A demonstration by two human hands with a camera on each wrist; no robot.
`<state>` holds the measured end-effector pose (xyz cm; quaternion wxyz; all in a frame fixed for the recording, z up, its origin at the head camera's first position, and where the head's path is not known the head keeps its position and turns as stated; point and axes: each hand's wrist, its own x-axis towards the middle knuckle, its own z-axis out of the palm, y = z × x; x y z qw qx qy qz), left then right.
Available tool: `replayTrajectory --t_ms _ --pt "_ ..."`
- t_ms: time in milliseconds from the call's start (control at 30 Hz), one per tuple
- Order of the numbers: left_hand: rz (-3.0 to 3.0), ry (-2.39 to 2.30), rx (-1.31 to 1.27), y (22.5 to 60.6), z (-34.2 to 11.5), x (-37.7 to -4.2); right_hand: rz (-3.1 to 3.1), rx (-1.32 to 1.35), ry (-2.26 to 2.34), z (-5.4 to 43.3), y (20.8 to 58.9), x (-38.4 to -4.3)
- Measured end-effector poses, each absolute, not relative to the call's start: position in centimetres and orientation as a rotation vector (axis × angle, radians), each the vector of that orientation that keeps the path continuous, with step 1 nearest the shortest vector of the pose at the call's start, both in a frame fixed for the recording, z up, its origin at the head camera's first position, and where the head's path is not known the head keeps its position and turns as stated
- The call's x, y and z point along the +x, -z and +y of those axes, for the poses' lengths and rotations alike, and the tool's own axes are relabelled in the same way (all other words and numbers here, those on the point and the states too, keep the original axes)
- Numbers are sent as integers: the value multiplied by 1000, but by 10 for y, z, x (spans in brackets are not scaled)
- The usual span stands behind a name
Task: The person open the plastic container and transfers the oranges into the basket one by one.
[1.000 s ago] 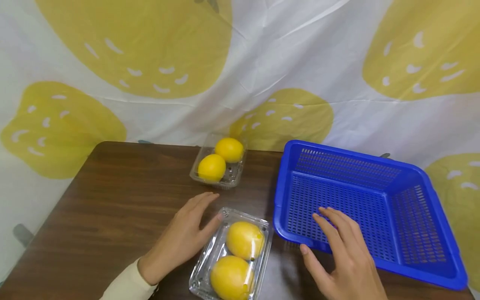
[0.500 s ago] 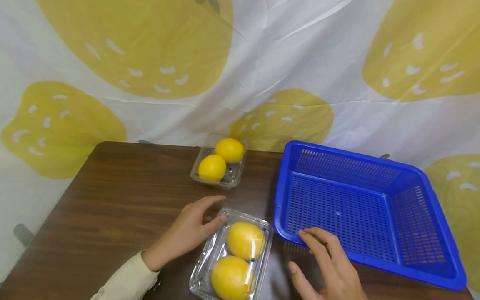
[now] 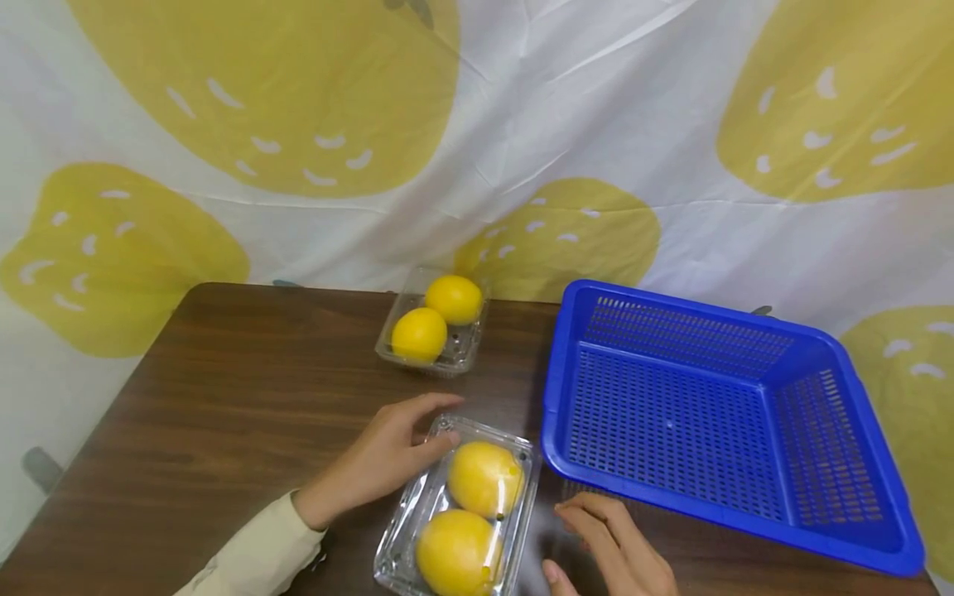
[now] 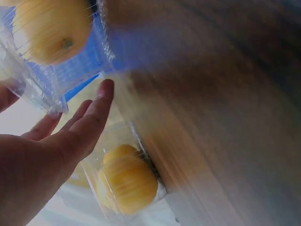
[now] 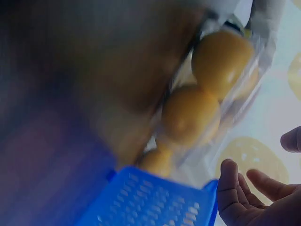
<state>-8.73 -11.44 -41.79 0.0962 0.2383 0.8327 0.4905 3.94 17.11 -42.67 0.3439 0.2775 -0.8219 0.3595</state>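
Note:
A closed clear plastic clamshell box [image 3: 398, 538] holding two round yellow fruits [image 3: 486, 478] rests at the table's near middle. My left hand [image 3: 380, 451] is at its far left corner, thumb over the lid's edge and fingers extended past the far end. In the left wrist view, the fingers [image 4: 89, 120] are spread right by the box's end. Just right of the box is my right hand [image 3: 614, 550], fingers lightly bent and holding nothing. The right wrist view shows that hand [image 5: 263, 200] apart from the box, its thumb and fingers spaced.
A blue perforated basket [image 3: 553, 406] stands on the right, its near left corner close to the box. Farther back, a second clear container [image 3: 464, 356] holds two yellow fruits [image 3: 420, 334]. A lemon-print cloth [image 3: 335, 240] hangs behind the brown table [image 3: 246, 397].
My right hand has come down and left from over the basket to beside the box. My left hand has edged right, its thumb farther over the box corner.

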Motion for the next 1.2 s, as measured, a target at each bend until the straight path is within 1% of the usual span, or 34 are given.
replayTrajectory --t_ms 233,300,467,600,667,767,900,1000,1200 --pt "2515 -1433 701 418 -108 -88 -2252 696 -1065 157 462 54" --pt "2511 -1442 680 418 -106 -88 -2304 665 -1131 155 483 59" --pt "2503 -1462 665 419 -103 -89 -2476 591 -1476 161 541 67" --pt "2492 -1467 678 421 -101 -89 -2425 646 -1693 159 564 67" --pt "2489 -1468 687 422 -101 -90 -2401 653 -1721 155 567 68" --pt "2495 -1466 699 422 -101 -90 -2413 595 -1721 149 563 70" --pt "2507 -1477 696 423 -104 -90 -2429 603 -1574 148 552 70" --pt "2518 -1493 657 423 -108 -88 -2427 631 -1479 152 546 67" --pt "2550 -1533 542 423 -120 -82 -2462 648 -1525 166 542 62"
